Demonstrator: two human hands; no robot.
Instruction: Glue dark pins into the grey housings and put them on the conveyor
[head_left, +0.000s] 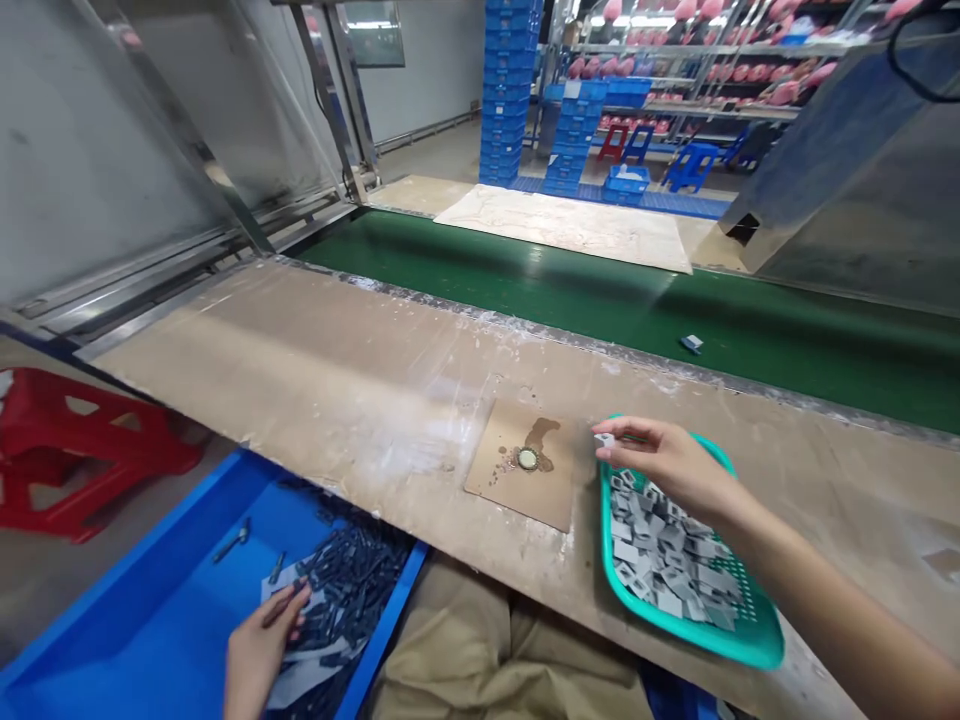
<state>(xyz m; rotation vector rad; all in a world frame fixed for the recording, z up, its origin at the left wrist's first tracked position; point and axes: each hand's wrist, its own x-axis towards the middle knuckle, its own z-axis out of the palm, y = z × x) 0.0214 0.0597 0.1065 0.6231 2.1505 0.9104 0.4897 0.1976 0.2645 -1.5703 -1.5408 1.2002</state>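
My right hand (656,455) is above the green basket (765,640), pinching a small grey-white block (604,439) between thumb and fingers. Many similar grey-white pieces (667,560) fill the basket. Over the blue bin (172,580), my left hand (268,640) has its fingers closed on a small dark part (298,586). A heap of dark slim parts (360,570) lies in that bin, with white sheets among them. Between my hands, a square of cardboard (491,478) on the table carries a small round cap (528,459) and a brown wet stain.
Beyond the worn table (300,340) runs a green conveyor belt (465,260) with one small piece (691,344) on it. A red stool (90,450) stands at the left. Blue crates (510,90) are stacked at the back, before shelves of pink items.
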